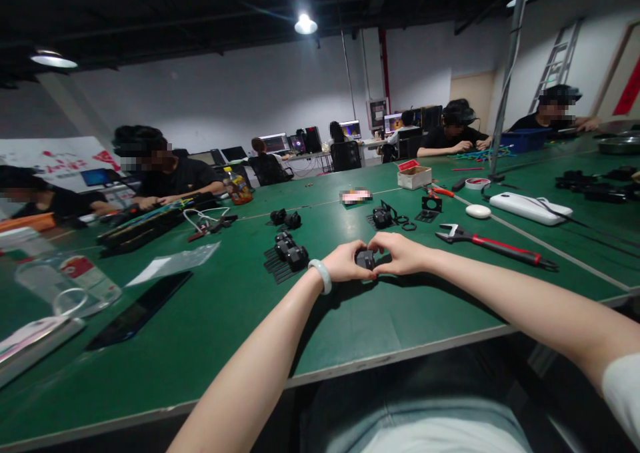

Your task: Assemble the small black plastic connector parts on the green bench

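Observation:
Just above the table, my left hand (345, 261) grips a small black plastic part (366, 260) between thumb and fingers, with a pale bangle (321, 276) round that wrist. My right hand (397, 253) closes on the same part from the other side, fingertips curled toward it. The fingers hide much of its shape. Left of my hands lie more black plastic fittings (295, 256) on slatted black pieces, with a smaller group (285, 218) behind. Beyond my right hand are another black fitting (383, 217), a black ring (409, 226) and a black bracket (431, 206).
An adjustable wrench (495, 243) with red-black handle lies right, near a white power bank (530, 208) and a white oval object (478, 211). Left are a dark phone (143, 310), a clear bag (175, 264) and a plastic container (65, 273). Co-workers sit around the green table (350, 333).

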A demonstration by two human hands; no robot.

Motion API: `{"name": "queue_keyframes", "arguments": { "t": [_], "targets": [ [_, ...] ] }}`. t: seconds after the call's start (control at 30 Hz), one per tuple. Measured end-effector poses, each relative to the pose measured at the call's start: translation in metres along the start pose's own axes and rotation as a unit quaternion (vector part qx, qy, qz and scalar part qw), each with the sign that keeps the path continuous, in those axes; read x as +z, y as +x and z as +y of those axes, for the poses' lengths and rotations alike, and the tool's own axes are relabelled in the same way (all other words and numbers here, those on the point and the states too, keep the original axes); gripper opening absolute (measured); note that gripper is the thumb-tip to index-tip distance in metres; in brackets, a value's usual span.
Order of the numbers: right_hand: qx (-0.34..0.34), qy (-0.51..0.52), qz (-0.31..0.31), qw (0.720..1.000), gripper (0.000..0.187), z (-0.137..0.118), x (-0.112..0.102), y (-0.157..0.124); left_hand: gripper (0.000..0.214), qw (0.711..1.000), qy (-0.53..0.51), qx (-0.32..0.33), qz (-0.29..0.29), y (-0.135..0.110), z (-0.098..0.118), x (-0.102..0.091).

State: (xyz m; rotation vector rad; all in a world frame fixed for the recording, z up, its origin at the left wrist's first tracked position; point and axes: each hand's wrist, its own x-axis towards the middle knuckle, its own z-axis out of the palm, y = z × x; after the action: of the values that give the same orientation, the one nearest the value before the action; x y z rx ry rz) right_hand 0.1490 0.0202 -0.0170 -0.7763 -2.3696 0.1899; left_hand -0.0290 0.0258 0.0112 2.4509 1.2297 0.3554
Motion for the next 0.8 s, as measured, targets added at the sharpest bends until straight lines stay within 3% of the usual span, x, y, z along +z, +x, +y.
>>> {"name": "queue_keyframes", "arguments": {
  "t": [0.8],
  "targets": [
    [-0.006, -0.005, -0.009, 1.0, 0.036, -0.0007, -0.0008, 0.0, 0.059, 0.999, 0.022, 0.032, -0.001, 0.0029, -0.0104, 0.0024]
  ]
}}
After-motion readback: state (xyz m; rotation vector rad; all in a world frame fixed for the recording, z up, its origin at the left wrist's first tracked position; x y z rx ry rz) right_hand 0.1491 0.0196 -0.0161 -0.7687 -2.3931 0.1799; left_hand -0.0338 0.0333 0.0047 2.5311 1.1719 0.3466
